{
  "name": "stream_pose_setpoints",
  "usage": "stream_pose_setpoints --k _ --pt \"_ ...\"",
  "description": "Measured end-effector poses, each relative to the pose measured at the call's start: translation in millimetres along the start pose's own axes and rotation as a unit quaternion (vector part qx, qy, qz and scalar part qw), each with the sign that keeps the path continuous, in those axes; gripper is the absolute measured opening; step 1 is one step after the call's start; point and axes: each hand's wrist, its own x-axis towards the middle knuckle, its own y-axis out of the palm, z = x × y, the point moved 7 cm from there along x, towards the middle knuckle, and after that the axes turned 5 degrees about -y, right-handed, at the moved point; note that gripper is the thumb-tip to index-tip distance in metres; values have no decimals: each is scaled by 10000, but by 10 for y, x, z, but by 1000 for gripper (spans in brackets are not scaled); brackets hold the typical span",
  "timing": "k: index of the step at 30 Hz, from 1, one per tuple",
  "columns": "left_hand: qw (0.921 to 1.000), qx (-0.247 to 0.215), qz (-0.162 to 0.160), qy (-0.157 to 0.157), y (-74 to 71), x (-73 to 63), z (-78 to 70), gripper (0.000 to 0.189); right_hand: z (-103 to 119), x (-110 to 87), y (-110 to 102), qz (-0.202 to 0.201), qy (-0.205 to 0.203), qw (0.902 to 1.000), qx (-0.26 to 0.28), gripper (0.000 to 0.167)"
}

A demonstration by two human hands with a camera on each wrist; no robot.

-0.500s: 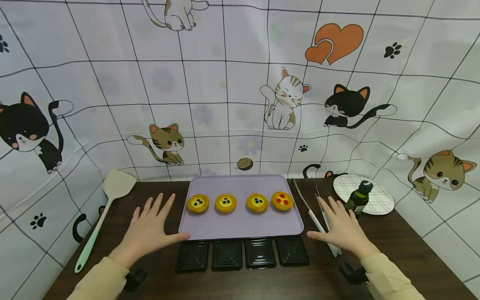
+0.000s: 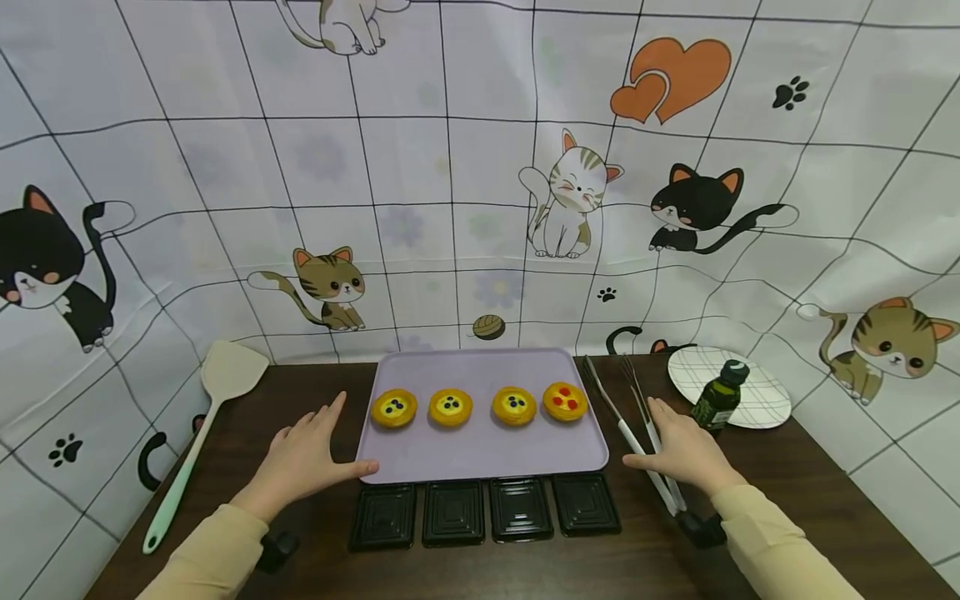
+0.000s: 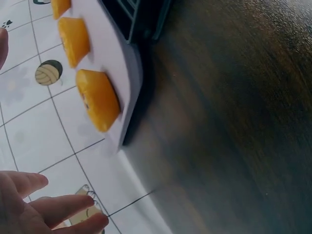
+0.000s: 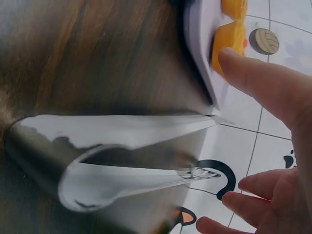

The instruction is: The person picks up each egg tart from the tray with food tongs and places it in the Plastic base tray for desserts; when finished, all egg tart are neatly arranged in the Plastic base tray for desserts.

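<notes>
On a lilac tray sit several egg tarts in a row: most carry dark dots, while the rightmost tart has red ones. My left hand hovers at the tray's left side, thumb pointing toward its front left corner; whether it touches is hard to tell. To the right of the tray, my right hand is held over two long pale-handled utensils, gripping nothing. Fingers of both hands are extended, as the left wrist view shows for the left hand and the right wrist view for the right hand.
Several black square dishes line the tray's front edge. A spatula leans at the far left. Beyond my right hand stand a green bottle and a white plate. A cat-printed sheet hangs behind the dark wooden table.
Both hands have tipped lower, and their fingers look less spread in the head view. The head view has shifted slightly. The tray, tarts and utensils stay in place.
</notes>
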Motion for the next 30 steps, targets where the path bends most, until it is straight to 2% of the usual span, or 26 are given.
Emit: stream_pose_setpoints --k 6,9,13,16,23,28,30 --pt "9963 -723 350 -293 119 70 71 114 -54 64 85 133 245 9995 111 111" --pt "9931 -1016 381 -450 165 119 119 100 -81 97 101 144 368 9992 109 110" --pt "9916 -1167 225 -516 186 218 179 70 -138 153 105 110 472 9988 -59 110" --pt "9900 -1247 207 -618 202 300 232 56 -169 198 119 202 506 9985 -72 110" --pt "9841 -1421 458 -961 292 408 305 36 -167 290 187 462 526 9974 145 112" --pt "9814 -1555 530 -992 328 441 307 27 -177 343 246 630 607 9959 237 112" --pt "9774 -1738 615 -1034 354 447 311 25 -185 357 261 687 650 9952 247 111"
